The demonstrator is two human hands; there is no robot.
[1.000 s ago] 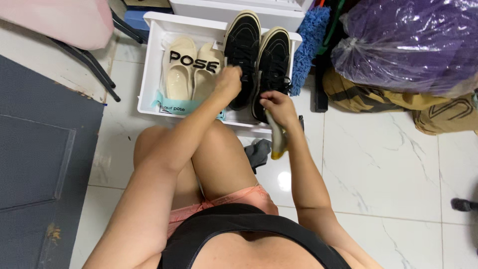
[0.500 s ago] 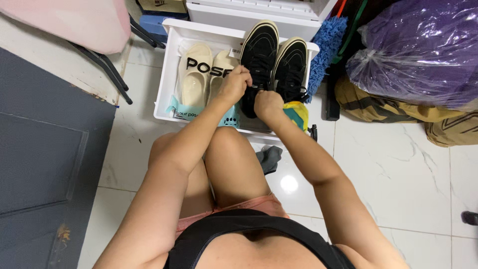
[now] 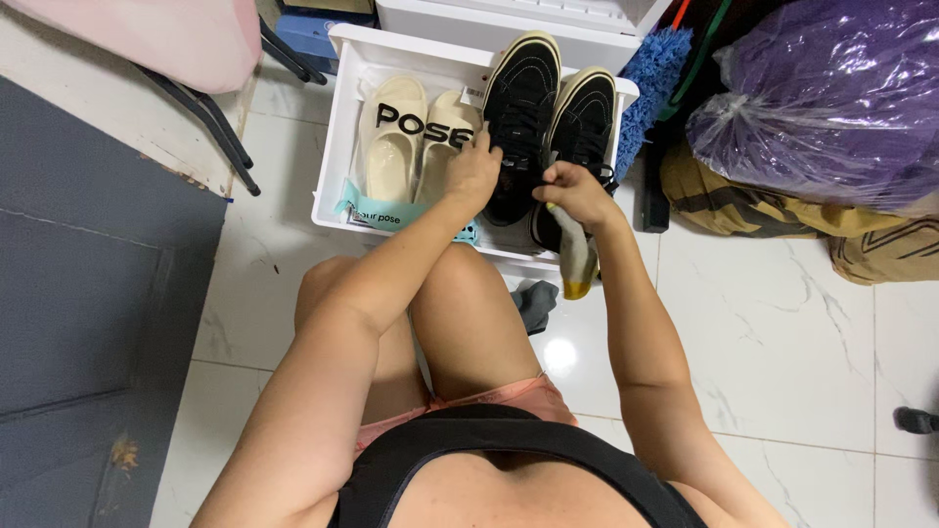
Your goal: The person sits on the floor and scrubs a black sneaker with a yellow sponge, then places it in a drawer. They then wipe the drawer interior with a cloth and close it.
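- Left hand point(image 3: 473, 172) rested on the left black sneaker point(image 3: 518, 117), fingers curled at its laces (grip itself hidden).
- Right hand point(image 3: 577, 193) was closed on a grey sock point(image 3: 579, 256) with a yellow toe, which hung below the fist, just beside the right black sneaker point(image 3: 584, 127).
- Both sneakers stood side by side in the right half of a white drawer point(image 3: 337, 137) on the floor point(image 3: 782, 332).
- A pair of cream slides point(image 3: 416, 147) lay in the drawer's left half.
- A dark grey sock point(image 3: 536, 303) lay on the floor by the knee.
- A purple bag point(image 3: 822, 98) sat to the right.
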